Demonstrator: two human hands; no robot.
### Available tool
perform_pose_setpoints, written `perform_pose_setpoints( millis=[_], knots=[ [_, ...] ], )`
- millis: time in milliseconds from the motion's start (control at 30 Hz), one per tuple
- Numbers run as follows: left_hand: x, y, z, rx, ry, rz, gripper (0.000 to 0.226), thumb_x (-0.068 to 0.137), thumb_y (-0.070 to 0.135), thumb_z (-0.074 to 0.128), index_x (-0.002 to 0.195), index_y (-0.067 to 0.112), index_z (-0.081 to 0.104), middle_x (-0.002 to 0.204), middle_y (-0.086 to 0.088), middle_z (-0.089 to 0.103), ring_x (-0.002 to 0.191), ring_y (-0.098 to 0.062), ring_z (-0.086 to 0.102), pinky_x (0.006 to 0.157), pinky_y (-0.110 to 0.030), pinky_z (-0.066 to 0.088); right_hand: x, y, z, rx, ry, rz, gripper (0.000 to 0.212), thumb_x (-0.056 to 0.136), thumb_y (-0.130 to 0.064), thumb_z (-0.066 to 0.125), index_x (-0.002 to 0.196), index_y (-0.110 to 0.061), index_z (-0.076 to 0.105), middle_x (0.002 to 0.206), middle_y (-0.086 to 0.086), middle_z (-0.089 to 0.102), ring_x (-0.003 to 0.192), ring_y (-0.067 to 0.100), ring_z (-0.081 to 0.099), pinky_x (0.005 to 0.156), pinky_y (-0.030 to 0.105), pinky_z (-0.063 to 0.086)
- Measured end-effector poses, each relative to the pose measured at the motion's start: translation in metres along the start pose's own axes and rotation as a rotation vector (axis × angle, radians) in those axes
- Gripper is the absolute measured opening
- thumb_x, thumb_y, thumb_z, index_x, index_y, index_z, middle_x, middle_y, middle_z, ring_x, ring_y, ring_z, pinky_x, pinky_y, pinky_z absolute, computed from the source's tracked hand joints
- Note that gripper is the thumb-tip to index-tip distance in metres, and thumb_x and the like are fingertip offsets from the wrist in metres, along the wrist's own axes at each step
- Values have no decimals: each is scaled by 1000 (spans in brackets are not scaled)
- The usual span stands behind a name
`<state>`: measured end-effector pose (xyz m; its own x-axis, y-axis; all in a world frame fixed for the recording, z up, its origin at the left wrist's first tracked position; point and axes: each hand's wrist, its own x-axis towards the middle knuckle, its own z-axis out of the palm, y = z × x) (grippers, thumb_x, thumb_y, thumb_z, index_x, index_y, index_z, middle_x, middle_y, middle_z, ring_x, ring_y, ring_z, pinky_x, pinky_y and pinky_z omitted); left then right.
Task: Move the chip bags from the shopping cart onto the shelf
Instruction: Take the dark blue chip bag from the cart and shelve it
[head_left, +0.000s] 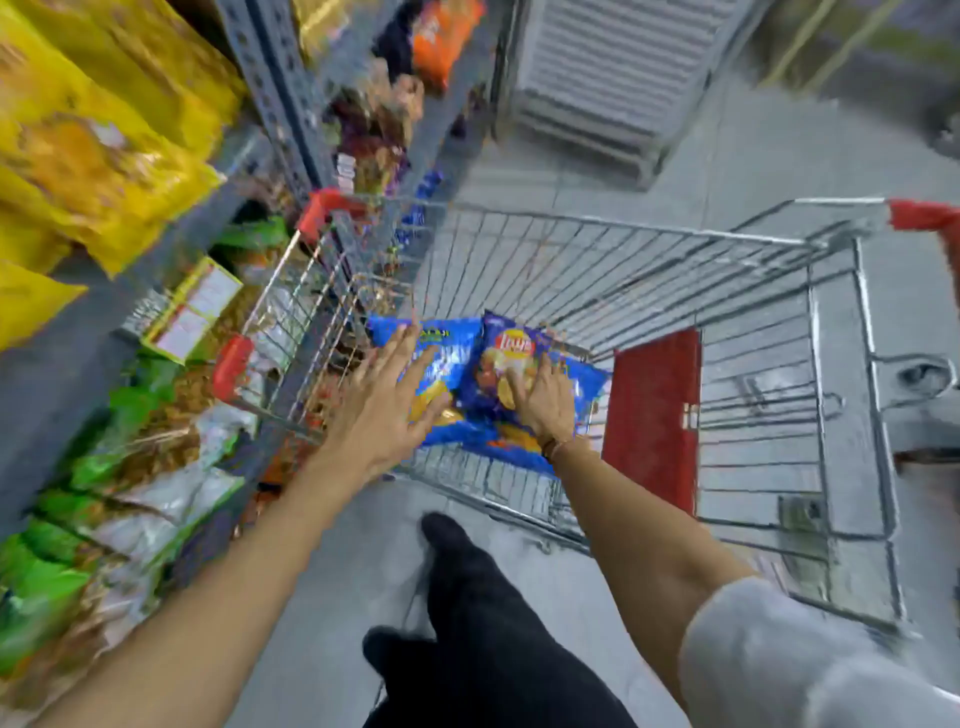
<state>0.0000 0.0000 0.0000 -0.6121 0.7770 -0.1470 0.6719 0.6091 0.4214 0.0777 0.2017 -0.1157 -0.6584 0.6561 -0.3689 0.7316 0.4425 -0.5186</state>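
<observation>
The fingers (410, 353) of the left hand (387, 405) are spread wide and flat, held just over the left one of the blue chip bags (441, 364); nothing is gripped by them, and whether the bag is actually touched cannot be told through the blur. The fingers (519, 384) of the right hand (540, 400) are likewise splayed open and laid on the front of the Lay's chip bag (506, 358), which is pressed on rather than clasped. A dark band is worn at the right wrist, and a grey sleeve (769, 649) is seen at the upper right arm.

Both blue bags are found lying in the wire basket of the shopping cart (623, 249), at its near left end, the Lay's bag overlapping the other. More blue packaging (498, 441) is seen beneath them. A red flap (654, 410) is set just to the right of the bags, and red corner guards are fitted on the cart's rim.

The shelf (57, 374) stands on the left, close beside the cart. Yellow bags (88, 156) are stacked on its upper level and green and silver bags (104, 499) on the level below, with a price label (192, 312) fixed to the shelf edge between them. Orange packets (441, 36) are visible farther along. The grey floor (332, 571) and a leg in dark trousers (483, 613) are seen below the arms.
</observation>
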Motion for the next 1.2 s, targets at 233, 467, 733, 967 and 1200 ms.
perform_pose_setpoints(
  millis=[233, 467, 733, 967, 1200],
  knots=[
    [-17, -16, 35, -11, -97, -10, 66, 86, 53, 28, 122, 6, 58, 132, -16, 57, 130, -30, 46, 106, -42, 36, 29, 34, 30, 280, -64, 344, 70, 89, -45, 56, 126, 13, 44, 113, 31, 59, 106, 38, 57, 74, 38, 41],
    [-18, -16, 37, -15, -14, -44, 46, 85, 37, 36, 95, 10, 71, 91, -10, 76, 87, -26, 70, 66, -35, 55, 71, 35, 50, 650, -88, 519, 71, 77, -39, 74, 128, 2, 48, 132, 18, 58, 120, 32, 56, 93, 36, 47],
    [-19, -17, 38, -44, 4, -66, 43, 86, 36, 34, 90, 13, 70, 80, -6, 75, 77, -26, 69, 58, -35, 53, 81, 31, 55, 999, -327, 617, 71, 76, -25, 77, 134, 0, 46, 126, 17, 63, 103, 31, 65, 94, 43, 53],
    [-20, -16, 38, -25, 13, -85, 44, 86, 38, 30, 85, 14, 67, 76, -6, 73, 73, -28, 67, 57, -34, 52, 57, 23, 35, 1139, -313, 543, 56, 83, -15, 70, 132, 1, 49, 125, 21, 62, 99, 35, 64, 94, 47, 53],
    [-24, -18, 22, -86, 16, -59, 48, 91, 43, 33, 105, 10, 64, 103, -11, 71, 103, -27, 62, 88, -44, 50, 26, -20, -8, 1213, -265, 311, 56, 83, -3, 67, 133, 6, 45, 122, 24, 61, 105, 39, 62, 97, 52, 50]
  ],
)
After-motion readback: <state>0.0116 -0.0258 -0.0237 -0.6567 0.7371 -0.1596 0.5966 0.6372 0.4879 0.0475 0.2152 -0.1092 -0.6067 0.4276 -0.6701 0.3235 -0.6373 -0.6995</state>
